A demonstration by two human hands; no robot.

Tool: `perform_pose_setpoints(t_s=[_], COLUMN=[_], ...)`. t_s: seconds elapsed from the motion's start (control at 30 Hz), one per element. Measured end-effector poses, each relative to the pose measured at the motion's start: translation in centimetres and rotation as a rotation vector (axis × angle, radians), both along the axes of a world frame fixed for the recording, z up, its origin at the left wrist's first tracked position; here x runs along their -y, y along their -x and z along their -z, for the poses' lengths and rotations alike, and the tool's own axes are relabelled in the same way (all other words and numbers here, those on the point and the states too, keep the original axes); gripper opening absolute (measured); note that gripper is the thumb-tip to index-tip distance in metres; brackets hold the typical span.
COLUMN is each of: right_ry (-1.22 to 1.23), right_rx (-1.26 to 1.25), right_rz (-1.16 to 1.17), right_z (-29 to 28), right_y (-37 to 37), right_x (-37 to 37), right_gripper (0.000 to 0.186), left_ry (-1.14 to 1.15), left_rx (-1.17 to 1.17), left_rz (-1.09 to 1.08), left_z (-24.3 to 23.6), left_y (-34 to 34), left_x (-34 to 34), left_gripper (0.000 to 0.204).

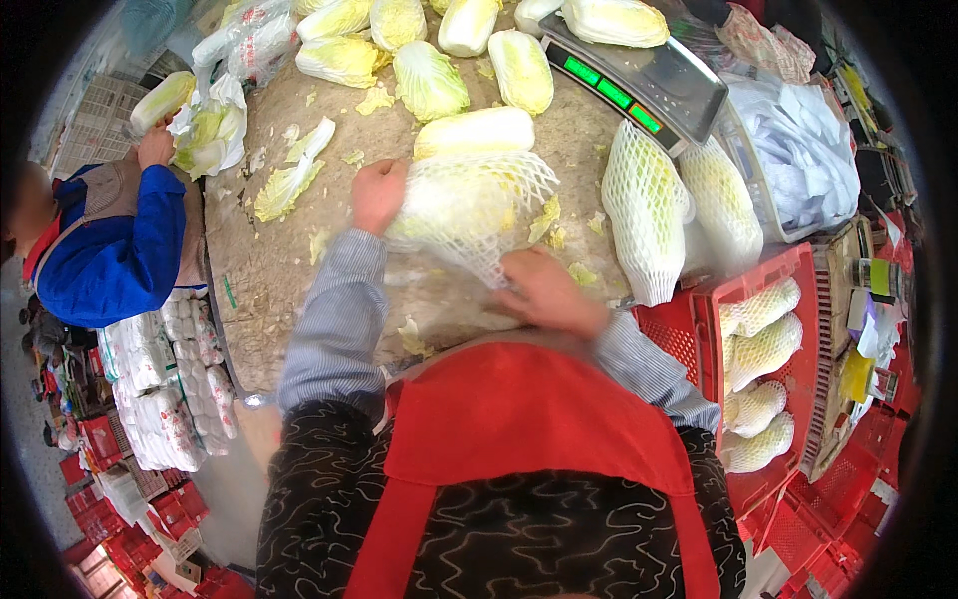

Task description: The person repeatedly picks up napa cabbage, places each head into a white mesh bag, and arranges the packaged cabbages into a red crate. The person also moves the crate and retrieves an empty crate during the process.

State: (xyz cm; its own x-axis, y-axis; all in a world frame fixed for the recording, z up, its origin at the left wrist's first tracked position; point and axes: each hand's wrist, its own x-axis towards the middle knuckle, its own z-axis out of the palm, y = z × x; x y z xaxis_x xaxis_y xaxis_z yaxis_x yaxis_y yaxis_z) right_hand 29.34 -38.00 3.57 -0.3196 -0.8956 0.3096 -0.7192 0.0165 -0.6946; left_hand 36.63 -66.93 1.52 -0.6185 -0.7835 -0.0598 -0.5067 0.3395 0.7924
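A white foam net (464, 198) lies spread over a napa cabbage in front of me, its open end flaring to the right. My left hand (380, 194) is closed on the net at its left end. At the net's lower right corner my right hand (552, 290) has its fingers closed on the mesh edge, slightly blurred. A bare cabbage (476, 132) rests just behind, touching or nearly touching the net. To the right, two cabbages in foam nets, a nearer one (644, 215) and another (722, 205), lie side by side by the scale.
Several bare cabbages (431, 82) fill the far table (269, 324). A digital scale (689, 85) carries a cabbage. Loose leaves (289, 180) are scattered about. Right: a red crate (808, 349) of netted cabbages and a bin of white net sleeves (803, 150). Left: a co-worker (115, 240) handles a cabbage.
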Motion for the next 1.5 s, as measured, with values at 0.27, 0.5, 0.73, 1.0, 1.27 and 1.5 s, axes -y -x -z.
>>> perform_pose_setpoints(t_s=[0.27, 0.5, 0.73, 1.0, 1.27, 1.5], right_ry=[0.374, -0.427, -0.413, -0.373, -0.138, 0.074], right_rx=[0.639, 0.272, 0.723, 0.351, 0.386, 0.078], right_rz=[0.369, 0.016, -0.117, -0.046, -0.040, 0.326], right_z=[-4.9, -0.6, -0.2, -0.1, 3.3, -2.9], right_y=[8.0, 6.8, -2.9, -2.6, 0.8, 7.0], right_x=[-0.9, 5.6, 5.5, 5.2, 11.1, 3.4], right_gripper=[0.018, 0.068, 0.082, 0.075, 0.073, 0.034], left_ry=[-0.152, 0.223, -0.742, -0.207, -0.460, -0.687], left_rx=[-0.206, -0.418, -0.480, 0.165, 0.018, -0.003], left_rz=[0.021, -0.247, -0.165, 0.474, 0.528, 0.401], left_z=[0.9, 1.0, -1.7, -3.4, -2.6, -2.5], left_y=[-2.1, -7.6, -9.5, -11.8, -12.2, -12.3], left_x=[-1.5, -6.3, -11.1, -1.8, -0.7, -1.4], left_gripper=[0.026, 0.052, 0.075, 0.077, 0.074, 0.076])
